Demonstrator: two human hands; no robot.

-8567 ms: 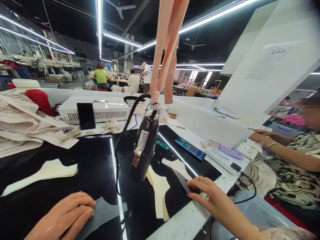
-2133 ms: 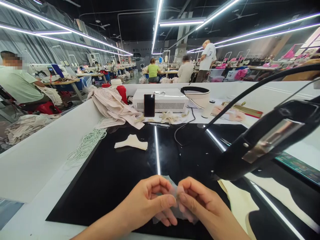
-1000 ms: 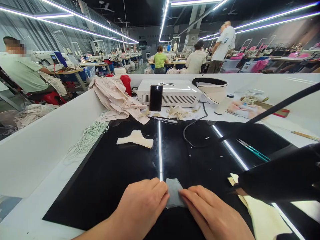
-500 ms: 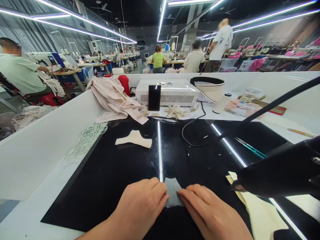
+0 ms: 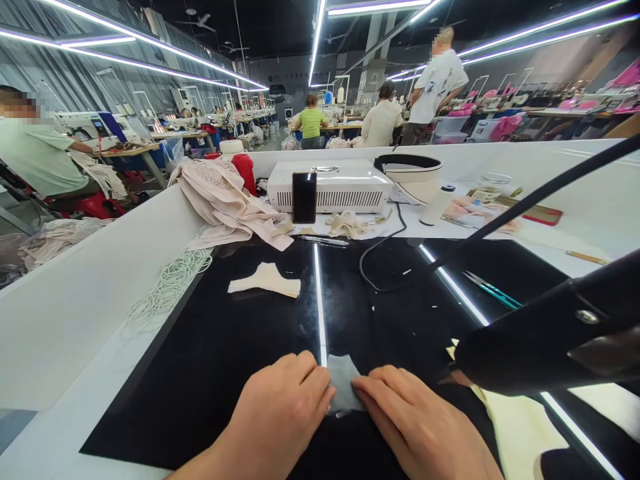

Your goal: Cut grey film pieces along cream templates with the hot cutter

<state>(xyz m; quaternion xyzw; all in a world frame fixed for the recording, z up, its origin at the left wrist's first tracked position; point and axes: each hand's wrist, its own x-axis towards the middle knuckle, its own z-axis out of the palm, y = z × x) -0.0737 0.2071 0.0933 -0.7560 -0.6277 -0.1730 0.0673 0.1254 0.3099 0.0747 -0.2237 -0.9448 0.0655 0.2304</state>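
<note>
A small grey-blue piece of fabric lies on the black mat near its front. My left hand has its fingers pressed together at the left edge of that piece. At the right edge, my right hand pinches it between thumb and fingers. Farther back on the left, a cream cut piece rests flat on the mat. More pale yellow pieces lie to the right of my right hand, partly under a black tool.
Pale green cord is heaped along the left side. Behind the mat stand a phone, a white box and beige fabric. Teal tweezers lie at right, near a black cable. People sit or stand beyond the partition.
Both hands keep their hold on the grey-blue piece with barely any shift. The black tool at the right appears slightly farther left, and the whole view has shifted a little.
</note>
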